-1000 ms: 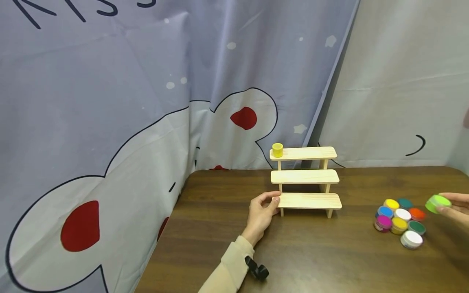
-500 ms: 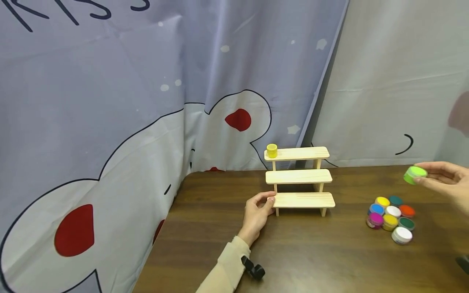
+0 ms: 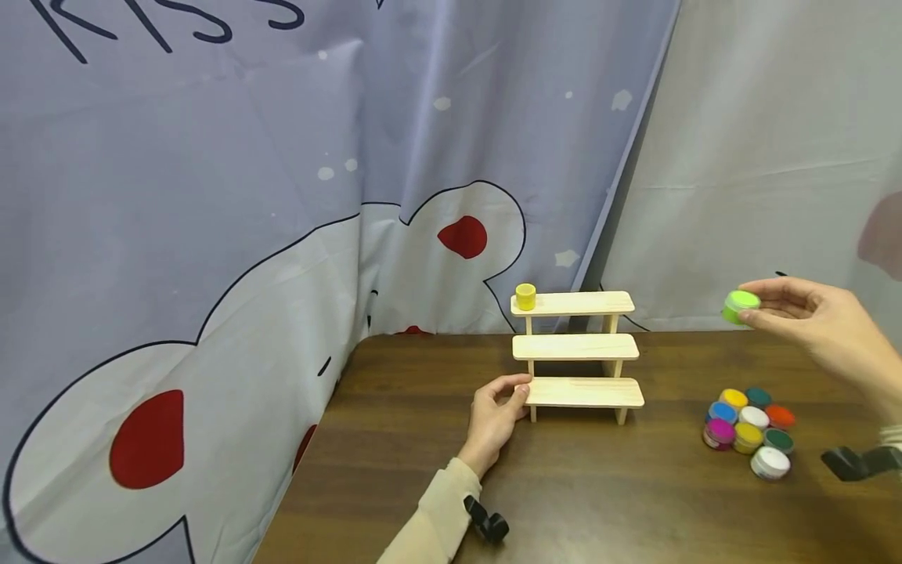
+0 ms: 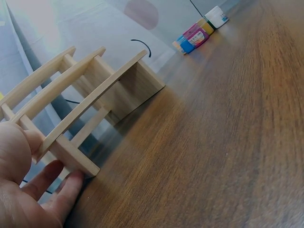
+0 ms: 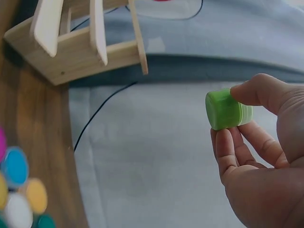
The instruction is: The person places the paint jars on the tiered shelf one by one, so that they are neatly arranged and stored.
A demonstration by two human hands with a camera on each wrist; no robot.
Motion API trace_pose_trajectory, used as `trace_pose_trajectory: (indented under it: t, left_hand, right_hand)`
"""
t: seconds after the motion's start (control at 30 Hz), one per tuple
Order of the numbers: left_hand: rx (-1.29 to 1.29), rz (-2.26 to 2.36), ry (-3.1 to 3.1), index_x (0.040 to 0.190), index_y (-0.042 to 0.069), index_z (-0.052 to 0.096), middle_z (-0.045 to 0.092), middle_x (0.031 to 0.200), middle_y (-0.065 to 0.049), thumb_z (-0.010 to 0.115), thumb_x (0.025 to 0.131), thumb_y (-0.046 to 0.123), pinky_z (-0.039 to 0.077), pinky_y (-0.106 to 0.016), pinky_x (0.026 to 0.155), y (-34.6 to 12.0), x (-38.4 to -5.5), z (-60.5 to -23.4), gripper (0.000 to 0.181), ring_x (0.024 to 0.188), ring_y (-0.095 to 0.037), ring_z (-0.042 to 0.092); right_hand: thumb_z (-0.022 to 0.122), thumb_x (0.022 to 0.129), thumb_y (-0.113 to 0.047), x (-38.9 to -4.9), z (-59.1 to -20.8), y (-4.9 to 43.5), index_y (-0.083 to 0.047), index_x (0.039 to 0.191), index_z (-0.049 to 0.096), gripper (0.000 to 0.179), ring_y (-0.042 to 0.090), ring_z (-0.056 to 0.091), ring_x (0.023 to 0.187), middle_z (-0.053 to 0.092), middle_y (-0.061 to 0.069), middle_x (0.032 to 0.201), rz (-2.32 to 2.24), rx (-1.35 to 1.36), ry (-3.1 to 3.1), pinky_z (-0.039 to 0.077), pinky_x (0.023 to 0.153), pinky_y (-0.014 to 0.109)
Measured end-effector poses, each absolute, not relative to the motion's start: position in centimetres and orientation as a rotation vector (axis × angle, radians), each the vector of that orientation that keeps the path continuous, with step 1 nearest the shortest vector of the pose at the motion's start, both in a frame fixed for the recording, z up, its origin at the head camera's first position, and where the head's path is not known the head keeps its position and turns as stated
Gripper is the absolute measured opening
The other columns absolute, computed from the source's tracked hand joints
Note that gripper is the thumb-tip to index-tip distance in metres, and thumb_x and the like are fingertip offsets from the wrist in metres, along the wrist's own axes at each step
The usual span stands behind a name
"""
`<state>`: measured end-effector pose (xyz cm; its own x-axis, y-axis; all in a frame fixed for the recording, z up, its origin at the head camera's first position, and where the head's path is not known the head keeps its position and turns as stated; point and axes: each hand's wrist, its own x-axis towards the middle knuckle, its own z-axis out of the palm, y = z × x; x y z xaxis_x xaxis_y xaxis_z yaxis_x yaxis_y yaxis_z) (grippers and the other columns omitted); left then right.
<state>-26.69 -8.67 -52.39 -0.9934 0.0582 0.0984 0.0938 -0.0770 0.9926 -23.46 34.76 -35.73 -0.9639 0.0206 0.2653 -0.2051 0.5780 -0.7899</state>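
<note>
Pinching a green pot (image 3: pixel 740 306), the right grip (image 3: pixel 817 317) hangs in the air, coloured pots (image 3: pixel 748 436) below it on the desk (image 3: pixel 599 493). Well to its left, the left grip (image 3: pixel 491 419) holds a wooden stand (image 3: pixel 575 347) by its lowest shelf (image 3: pixel 586 392), a yellow pot (image 3: pixel 525 297) higher up.

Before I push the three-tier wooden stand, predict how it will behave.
The three-tier wooden stand should feel stiff, being boards on upright supports. It is probably light for its size, the boards looking thin. Pushed, it might slide on the smooth-looking tabletop, though the left hand grips it.
</note>
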Motion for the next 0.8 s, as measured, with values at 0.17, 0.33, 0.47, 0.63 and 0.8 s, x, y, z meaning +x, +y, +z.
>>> trace_pose_trajectory:
  t: [0.17,0.33,0.47,0.63,0.8]
  left_hand:
    - [-0.183,-2.277,-2.111,0.126,0.005,0.082,0.077,0.126,-0.012,0.075,0.108,0.007,0.069,-0.041,0.091,-8.7,-26.7,-52.4,0.020,0.101,-0.018,0.076]
    - [-0.192,-2.272,-2.118,0.125,0.005,0.083,0.077,0.124,-0.011,0.075,0.108,0.007,0.069,-0.044,0.092,-8.8,-26.6,-52.3,0.020,0.099,-0.017,0.076]
    - [-0.185,-2.269,-2.114,0.125,0.006,0.083,0.077,0.123,-0.010,0.075,0.107,0.008,0.069,-0.044,0.092,-8.8,-26.7,-52.3,0.019,0.099,-0.017,0.076]
    - [-0.189,-2.278,-2.104,0.124,0.006,0.083,0.078,0.123,-0.011,0.075,0.107,0.008,0.069,-0.042,0.090,-8.8,-26.8,-52.4,0.019,0.098,-0.016,0.075]
    - [-0.185,-2.289,-2.102,0.123,0.006,0.083,0.078,0.123,-0.010,0.076,0.107,0.008,0.069,-0.040,0.089,-8.7,-26.7,-52.5,0.018,0.096,-0.014,0.075]
  right_hand:
    - [0.080,0.107,-0.032,-25.1,-34.2,32.5,-0.006,0.147,0.065,0.050,-0.009,0.070,0.099,0.075,-0.030,0.109,1.338,0.178,-2.608,0.055,0.079,0.008]
    - [0.080,0.106,-0.033,-26.5,-33.4,30.4,-0.005,0.147,0.064,0.052,-0.008,0.071,0.099,0.076,-0.029,0.108,1.378,0.198,-2.608,0.055,0.081,0.008]
    - [0.081,0.106,-0.035,-27.8,-33.0,28.7,-0.005,0.149,0.064,0.056,-0.005,0.071,0.100,0.076,-0.025,0.110,1.415,0.242,-2.604,0.056,0.084,0.010]
    - [0.083,0.104,-0.031,-29.3,-33.0,26.8,-0.003,0.148,0.065,0.055,-0.004,0.072,0.099,0.076,-0.022,0.109,1.427,0.300,-2.582,0.057,0.085,0.011]
    - [0.086,0.102,-0.021,-30.5,-33.1,25.3,0.003,0.145,0.066,0.052,-0.002,0.073,0.097,0.078,-0.018,0.107,1.493,0.364,-2.521,0.058,0.084,0.012]
